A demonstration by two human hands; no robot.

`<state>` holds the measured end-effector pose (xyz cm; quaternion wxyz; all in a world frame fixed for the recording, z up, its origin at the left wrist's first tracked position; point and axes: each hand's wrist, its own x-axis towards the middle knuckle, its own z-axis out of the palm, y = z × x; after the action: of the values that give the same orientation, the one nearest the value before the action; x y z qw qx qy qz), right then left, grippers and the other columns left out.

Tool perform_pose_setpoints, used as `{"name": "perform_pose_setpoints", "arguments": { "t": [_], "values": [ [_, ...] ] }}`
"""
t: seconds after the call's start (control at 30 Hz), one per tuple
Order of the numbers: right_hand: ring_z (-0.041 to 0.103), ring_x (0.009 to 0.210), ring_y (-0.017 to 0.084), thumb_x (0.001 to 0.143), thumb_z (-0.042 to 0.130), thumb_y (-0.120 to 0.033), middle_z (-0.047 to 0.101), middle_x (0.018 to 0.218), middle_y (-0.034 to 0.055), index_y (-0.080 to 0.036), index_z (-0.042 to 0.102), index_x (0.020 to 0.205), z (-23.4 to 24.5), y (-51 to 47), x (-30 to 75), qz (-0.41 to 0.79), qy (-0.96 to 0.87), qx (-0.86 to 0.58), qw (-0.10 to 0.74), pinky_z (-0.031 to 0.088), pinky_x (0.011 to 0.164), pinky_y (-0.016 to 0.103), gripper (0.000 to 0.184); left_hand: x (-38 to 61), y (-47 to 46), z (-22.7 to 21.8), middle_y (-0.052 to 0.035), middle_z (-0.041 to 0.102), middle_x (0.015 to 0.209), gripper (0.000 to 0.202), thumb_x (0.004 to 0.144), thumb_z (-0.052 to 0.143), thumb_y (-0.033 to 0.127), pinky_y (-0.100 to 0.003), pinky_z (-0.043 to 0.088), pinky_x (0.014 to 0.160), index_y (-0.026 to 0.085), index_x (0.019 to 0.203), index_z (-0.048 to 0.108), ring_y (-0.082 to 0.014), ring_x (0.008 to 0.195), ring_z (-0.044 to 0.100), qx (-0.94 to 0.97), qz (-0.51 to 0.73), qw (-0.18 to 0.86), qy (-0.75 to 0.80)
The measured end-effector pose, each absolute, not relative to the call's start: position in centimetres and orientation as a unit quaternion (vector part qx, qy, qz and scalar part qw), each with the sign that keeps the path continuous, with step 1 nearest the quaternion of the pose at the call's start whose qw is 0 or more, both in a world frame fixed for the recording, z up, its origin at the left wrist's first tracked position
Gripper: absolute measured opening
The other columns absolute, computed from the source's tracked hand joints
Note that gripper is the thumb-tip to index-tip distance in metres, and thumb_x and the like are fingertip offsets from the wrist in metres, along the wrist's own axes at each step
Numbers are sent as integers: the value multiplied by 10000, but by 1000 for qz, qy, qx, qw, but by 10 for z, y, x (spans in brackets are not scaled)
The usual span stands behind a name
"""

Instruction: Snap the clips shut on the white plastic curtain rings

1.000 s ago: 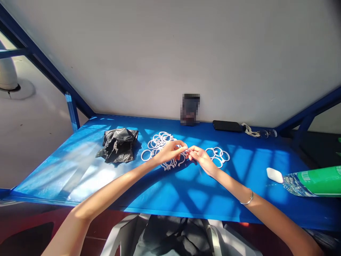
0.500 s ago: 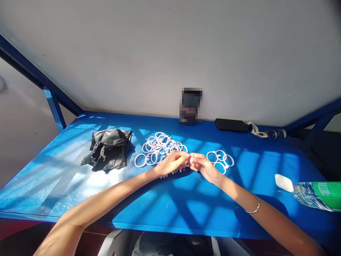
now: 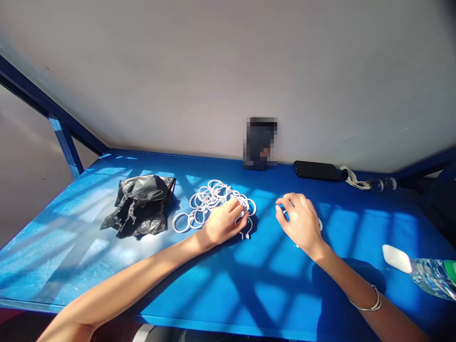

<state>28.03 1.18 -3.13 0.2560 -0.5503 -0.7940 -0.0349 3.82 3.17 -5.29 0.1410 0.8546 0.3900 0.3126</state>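
My left hand (image 3: 225,221) reaches over a pile of white plastic rings (image 3: 213,192), its thumb and fingers closed on a ring at the near right side. That white plastic ring (image 3: 250,227) has a gap with small clasp ends at the bottom and is partly hidden by the fingers. My right hand (image 3: 301,221) hovers above the table to the right, thumb and fingers curved and apart, with nothing visible between them. Beneath it, the smaller group of white rings (image 3: 320,224) is mostly hidden; only edges show.
On the left of the blue table (image 3: 199,289) lies a crumpled black plastic bag (image 3: 144,204). By the wall are a blurred dark object (image 3: 261,145), a black phone (image 3: 317,171) and a white strap (image 3: 351,178). A white case (image 3: 396,259) and a water bottle (image 3: 432,278) lie right.
My hands, pinched together before, have parted. The left has moved slightly left onto the pile; the right has moved right over the smaller group and opened. The view has shifted slightly.
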Motion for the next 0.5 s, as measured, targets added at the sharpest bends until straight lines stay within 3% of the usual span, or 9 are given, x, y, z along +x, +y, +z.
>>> {"name": "perform_pose_setpoints", "arguments": {
  "t": [0.13, 0.27, 0.33, 0.43, 0.5],
  "values": [
    [533, 740, 247, 1007, 453, -381, 611, 724, 70, -207, 572, 697, -28, 9, 301, -132, -786, -584, 153, 316, 655, 370, 374, 36, 33, -59, -69, 618, 867, 236, 988, 400, 256, -228, 409, 529, 172, 903, 603, -141, 679, 571, 864, 305, 30, 398],
    [520, 724, 231, 1013, 445, -442, 589, 693, 57, -208, 540, 664, -34, 2, 306, -103, -796, -579, 141, 295, 672, 366, 431, 37, 30, -47, -99, 642, 996, 206, 978, 439, 224, -229, 452, 527, 157, 1102, 589, -131, 674, 588, 852, 367, -18, 373],
    [542, 770, 231, 1014, 443, -385, 619, 739, 58, -206, 546, 686, -41, 0, 305, -84, -804, -568, 154, 313, 713, 369, 388, 38, 20, -28, -98, 641, 1041, 235, 979, 447, 211, -245, 522, 616, 173, 1183, 558, -134, 726, 617, 849, 415, 16, 327],
    [563, 828, 230, 995, 445, -282, 659, 796, 48, -209, 561, 739, -49, 2, 300, -77, -821, -537, 178, 321, 766, 376, 291, 33, -14, 18, -78, 636, 1076, 289, 1000, 412, 235, -288, 578, 796, 257, 1263, 529, -171, 955, 659, 838, 449, 164, 264],
    [572, 850, 231, 975, 443, -225, 670, 816, 44, -210, 565, 780, -51, 4, 296, -69, -833, -515, 188, 324, 790, 384, 231, 25, -46, 50, -80, 650, 1106, 358, 1024, 338, 345, -328, 597, 827, 327, 1354, 476, -194, 1017, 655, 835, 432, 244, 237]
  ]
}}
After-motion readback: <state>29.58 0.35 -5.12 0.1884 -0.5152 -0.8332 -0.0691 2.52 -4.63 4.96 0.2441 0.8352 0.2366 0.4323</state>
